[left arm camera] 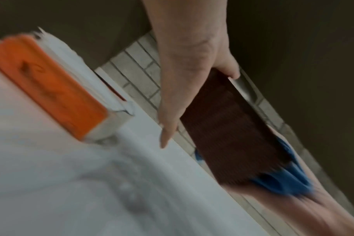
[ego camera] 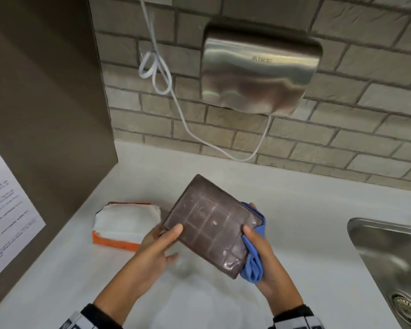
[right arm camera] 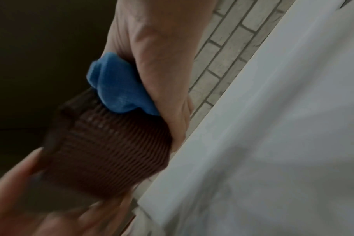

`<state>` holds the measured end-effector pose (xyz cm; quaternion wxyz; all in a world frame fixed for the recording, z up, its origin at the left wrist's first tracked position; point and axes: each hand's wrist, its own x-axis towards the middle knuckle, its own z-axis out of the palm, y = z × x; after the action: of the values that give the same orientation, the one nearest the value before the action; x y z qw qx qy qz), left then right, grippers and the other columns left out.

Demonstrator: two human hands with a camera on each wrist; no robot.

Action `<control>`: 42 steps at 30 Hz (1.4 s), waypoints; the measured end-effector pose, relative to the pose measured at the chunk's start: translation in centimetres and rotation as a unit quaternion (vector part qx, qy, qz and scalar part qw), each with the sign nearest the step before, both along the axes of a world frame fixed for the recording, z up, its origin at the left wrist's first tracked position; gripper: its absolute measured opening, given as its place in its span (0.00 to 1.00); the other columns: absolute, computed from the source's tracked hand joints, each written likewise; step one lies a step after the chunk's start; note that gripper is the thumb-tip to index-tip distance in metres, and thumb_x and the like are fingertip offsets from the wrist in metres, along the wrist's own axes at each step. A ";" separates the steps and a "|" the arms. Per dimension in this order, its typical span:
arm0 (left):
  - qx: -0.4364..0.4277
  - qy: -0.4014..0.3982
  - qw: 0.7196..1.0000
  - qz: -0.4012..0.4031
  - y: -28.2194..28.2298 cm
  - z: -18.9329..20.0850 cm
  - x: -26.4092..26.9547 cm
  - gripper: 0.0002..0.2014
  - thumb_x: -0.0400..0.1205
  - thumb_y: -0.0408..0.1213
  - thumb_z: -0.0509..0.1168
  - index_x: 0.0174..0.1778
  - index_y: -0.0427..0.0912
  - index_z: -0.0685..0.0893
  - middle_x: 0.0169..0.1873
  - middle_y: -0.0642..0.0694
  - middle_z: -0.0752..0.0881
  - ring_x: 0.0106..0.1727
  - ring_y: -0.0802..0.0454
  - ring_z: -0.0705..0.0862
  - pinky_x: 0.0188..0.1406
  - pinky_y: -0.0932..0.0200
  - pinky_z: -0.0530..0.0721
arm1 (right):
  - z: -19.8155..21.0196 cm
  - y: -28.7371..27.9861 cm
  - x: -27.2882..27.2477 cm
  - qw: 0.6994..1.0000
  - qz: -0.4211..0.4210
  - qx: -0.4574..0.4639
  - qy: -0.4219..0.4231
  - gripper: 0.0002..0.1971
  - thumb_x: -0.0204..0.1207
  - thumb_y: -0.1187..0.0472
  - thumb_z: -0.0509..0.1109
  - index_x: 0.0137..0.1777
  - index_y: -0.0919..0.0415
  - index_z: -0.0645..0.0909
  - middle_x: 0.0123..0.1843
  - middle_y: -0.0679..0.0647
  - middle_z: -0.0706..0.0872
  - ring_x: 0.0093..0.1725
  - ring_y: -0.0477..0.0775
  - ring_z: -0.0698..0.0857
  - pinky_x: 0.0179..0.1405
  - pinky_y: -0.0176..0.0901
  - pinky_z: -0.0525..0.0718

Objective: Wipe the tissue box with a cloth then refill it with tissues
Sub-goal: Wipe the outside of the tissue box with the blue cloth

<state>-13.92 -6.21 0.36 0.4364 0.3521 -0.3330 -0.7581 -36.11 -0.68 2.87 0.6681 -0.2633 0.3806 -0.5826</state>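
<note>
Nearest me, both sleeves are cut off by the bottom edge of the head view, so I see only patterned cuffs. Both wrist views are smeared with blur, and I can make out little fine detail there. My left hand (ego camera: pixel 157 243) holds the box (ego camera: pixel 214 224) at its left edge, thumb lying across the upper face; the other fingers go beneath it and are mostly hidden, though the left wrist view shows one finger stretched out straight along the ribbed brown side. My right hand (ego camera: pixel 263 255) grips the box's right edge through the blue cloth (ego camera: pixel 254 260), thumb on the top face, fingers wrapped round the bunched cloth behind, their tips hidden. The box is lifted clear of the counter (ego camera: pixel 306 210) and tilted, its flat scuffed face turned toward me; I cannot see its opening. Part of the cloth is tucked behind the box, out of sight. Just left of the box, resting on the counter, lies the tissue pack (ego camera: pixel 126 226), white with orange edges, its near corner partly covered by my left hand. At right, the sink (ego camera: pixel 389 252) is cut off by the frame. Farther back, on the brick wall, hangs a dryer (ego camera: pixel 259 72) with a looped white cord (ego camera: pixel 157 72).
</note>
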 end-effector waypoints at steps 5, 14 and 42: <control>0.026 -0.019 0.999 -0.027 -0.2 -1.4 0.5 0.27 0.73 0.43 0.75 0.68 0.42 0.80 0.62 0.35 0.85 0.63 0.35 0.84 0.63 0.37 0.82 | -0.3 -0.6 -1.5 0.993 0.031 0.045 0.107 0.20 0.81 0.49 0.62 0.71 0.54 0.78 0.65 0.57 0.86 0.64 0.58 0.85 0.64 0.56 0.83; 0.075 -0.110 0.989 0.064 0.7 -3.6 -1.3 0.13 0.81 0.41 0.67 0.58 0.42 0.87 0.51 0.42 0.91 0.53 0.48 0.90 0.45 0.52 0.90 | -5.6 -2.5 0.1 0.756 -0.090 -0.083 0.643 0.23 0.83 0.46 0.58 0.78 0.39 0.65 0.83 0.49 0.59 0.82 0.54 0.57 0.78 0.56 0.67; 0.116 -0.157 0.979 0.054 -0.8 -5.0 -1.4 0.13 0.81 0.40 0.67 0.59 0.42 0.87 0.46 0.41 0.92 0.44 0.49 0.90 0.29 0.60 0.87 | -6.0 -7.0 3.8 0.512 0.038 -0.189 0.837 0.21 0.72 0.56 0.72 0.66 0.52 0.82 0.70 0.61 0.80 0.67 0.63 0.82 0.59 0.50 0.85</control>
<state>-15.32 -7.01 -4.65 0.3756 0.5324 -0.2875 -0.7020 -32.28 -7.69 -3.16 -0.0041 -0.7632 0.6341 -0.1241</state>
